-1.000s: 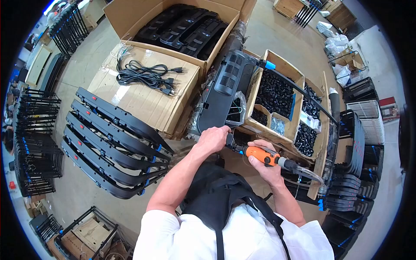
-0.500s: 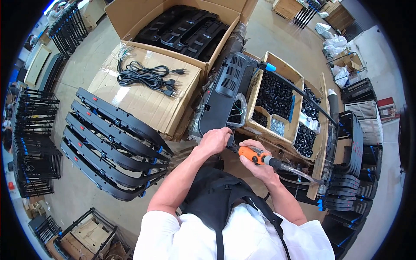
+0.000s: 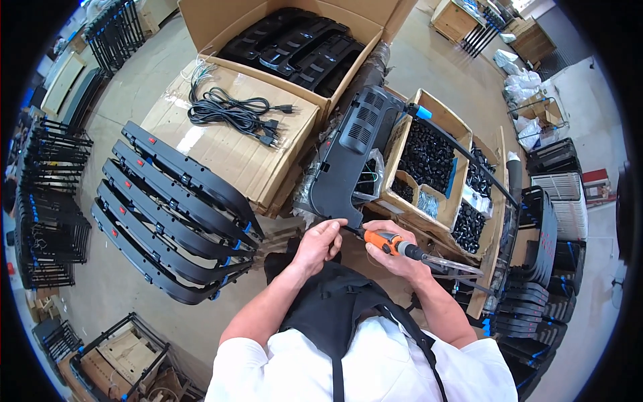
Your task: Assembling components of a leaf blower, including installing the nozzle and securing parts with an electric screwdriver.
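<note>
A black plastic housing point(image 3: 335, 174) with vent slots lies in front of me, joined to a black tube frame with a blue end point(image 3: 420, 112). My right hand point(image 3: 403, 258) is wrapped round an orange power screwdriver point(image 3: 382, 240), whose tip points left at the housing's near end. A clear hose trails from its back toward the right. My left hand point(image 3: 318, 246) is closed in a pinch beside that tip, just below the near edge of the housing. Whatever its fingers hold is too small to make out.
Right of the housing, wooden trays point(image 3: 447, 221) hold black plastic parts and silvery screws. Black power cords point(image 3: 234, 110) lie on a cardboard box point(image 3: 264, 161); an open carton point(image 3: 331, 104) behind holds black panels. Curved black frames point(image 3: 171, 214) stand in a row at left.
My left hand has drawn back from the housing's near end, toward me, and now pinches beside the screwdriver tip. My right hand keeps the screwdriver; the view has shifted slightly.
</note>
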Demonstrator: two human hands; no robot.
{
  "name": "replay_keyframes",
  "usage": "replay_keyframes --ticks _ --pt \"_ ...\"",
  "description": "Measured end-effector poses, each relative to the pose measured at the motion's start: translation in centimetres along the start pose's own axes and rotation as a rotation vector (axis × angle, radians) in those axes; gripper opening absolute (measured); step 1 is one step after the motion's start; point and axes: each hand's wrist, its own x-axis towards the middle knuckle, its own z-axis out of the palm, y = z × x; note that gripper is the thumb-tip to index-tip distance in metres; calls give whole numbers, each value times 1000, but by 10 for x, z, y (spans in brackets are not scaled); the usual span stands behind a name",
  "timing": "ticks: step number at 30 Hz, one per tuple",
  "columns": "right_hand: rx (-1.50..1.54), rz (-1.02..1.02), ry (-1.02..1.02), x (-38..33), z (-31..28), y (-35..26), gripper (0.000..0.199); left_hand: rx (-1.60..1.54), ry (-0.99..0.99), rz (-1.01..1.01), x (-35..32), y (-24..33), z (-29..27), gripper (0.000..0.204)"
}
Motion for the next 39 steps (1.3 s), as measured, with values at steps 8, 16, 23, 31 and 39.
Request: replay_keyframes --ticks 8,16,23,31,39 --pt "-6 17 -41 4 1 1 43 47 179 19 -2 -29 -5 22" --pt "311 4 74 -11 -1 -9 50 -279 193 26 -5 -33 -4 19" --pt "416 -54 38 -10 7 -11 48 -458 181 -113 0 -32 0 30" --pt "364 -68 3 -2 15 -13 49 -621 132 -134 10 -33 -3 29" --pt "304 -80 -15 3 16 -18 49 -660 80 -209 10 -27 -7 28"
